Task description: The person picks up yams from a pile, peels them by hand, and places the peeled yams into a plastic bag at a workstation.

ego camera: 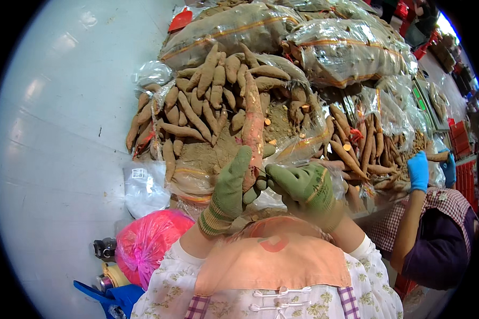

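A long reddish sweet potato (254,131) stands out from my left hand (233,185), whose green-gloved fingers close around its lower end. Beside it, my right hand (303,185), in a matching green glove, pinches something thin and dark against the lower part of the sweet potato; what it is cannot be made out. Beyond my hands, a heap of soil-covered sweet potatoes (199,99) lies on an opened clear plastic sack, with loose soil (199,155) and small orange cut pieces around it.
Full plastic sacks (231,34) lie behind the heap. More sweet potatoes (349,159) are piled to the right, near a co-worker's blue-gloved hand (418,171) and a scale with a green display (419,99). At left are a pink plastic bag (151,239) and a clear plastic bag (145,191).
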`<state>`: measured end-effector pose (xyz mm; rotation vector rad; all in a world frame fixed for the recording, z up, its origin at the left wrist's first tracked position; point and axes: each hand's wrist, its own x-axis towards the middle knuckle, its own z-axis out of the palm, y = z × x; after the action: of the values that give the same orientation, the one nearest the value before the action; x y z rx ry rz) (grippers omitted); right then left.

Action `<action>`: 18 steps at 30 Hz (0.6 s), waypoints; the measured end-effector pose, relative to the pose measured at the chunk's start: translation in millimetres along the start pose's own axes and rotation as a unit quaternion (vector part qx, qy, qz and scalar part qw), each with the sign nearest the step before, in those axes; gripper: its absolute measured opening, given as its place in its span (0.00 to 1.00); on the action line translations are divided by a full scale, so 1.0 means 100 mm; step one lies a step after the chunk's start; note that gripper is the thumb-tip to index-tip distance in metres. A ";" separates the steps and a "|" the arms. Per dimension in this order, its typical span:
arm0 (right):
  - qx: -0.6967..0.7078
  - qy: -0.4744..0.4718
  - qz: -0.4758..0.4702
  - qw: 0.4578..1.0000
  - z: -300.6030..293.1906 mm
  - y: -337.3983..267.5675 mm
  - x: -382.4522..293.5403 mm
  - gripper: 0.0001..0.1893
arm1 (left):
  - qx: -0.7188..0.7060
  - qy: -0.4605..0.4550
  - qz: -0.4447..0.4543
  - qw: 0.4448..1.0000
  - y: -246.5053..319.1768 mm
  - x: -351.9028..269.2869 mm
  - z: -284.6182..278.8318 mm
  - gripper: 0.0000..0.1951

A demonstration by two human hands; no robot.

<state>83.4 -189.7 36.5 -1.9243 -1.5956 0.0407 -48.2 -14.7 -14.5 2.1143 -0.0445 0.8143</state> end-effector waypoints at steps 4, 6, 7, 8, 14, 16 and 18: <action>-0.008 0.014 -0.052 0.999 0.05 0.03 0.31 0.27 | -0.106 0.005 -0.035 0.994 -0.16 0.08 -0.16 0.35; -0.018 0.026 -0.080 0.996 0.13 0.04 0.46 0.26 | -0.082 0.009 -0.072 0.994 -0.27 0.07 -0.29 0.35; -0.029 0.035 -0.099 0.994 0.15 0.04 0.54 0.24 | -0.069 0.012 -0.091 0.993 -0.28 0.07 -0.36 0.34; -0.027 0.037 -0.108 0.993 0.15 0.03 0.63 0.24 | -0.056 0.014 -0.110 0.992 -0.28 0.09 -0.43 0.34; -0.083 0.031 -0.226 0.970 0.30 -0.02 1.00 0.22 | -0.238 0.030 -0.275 0.931 -0.12 0.20 -0.72 0.34; -0.107 0.009 -0.218 0.970 0.36 -0.05 1.07 0.21 | -0.124 0.051 -0.173 0.976 -0.20 0.16 -0.73 0.27; -0.101 0.032 -0.213 0.971 0.38 -0.11 1.11 0.21 | -0.180 0.072 -0.220 0.956 -0.25 0.14 -0.82 0.27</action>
<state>88.0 -72.6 51.9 -1.6644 -1.9960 -0.3698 -73.7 64.2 11.2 1.6316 0.3217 0.6310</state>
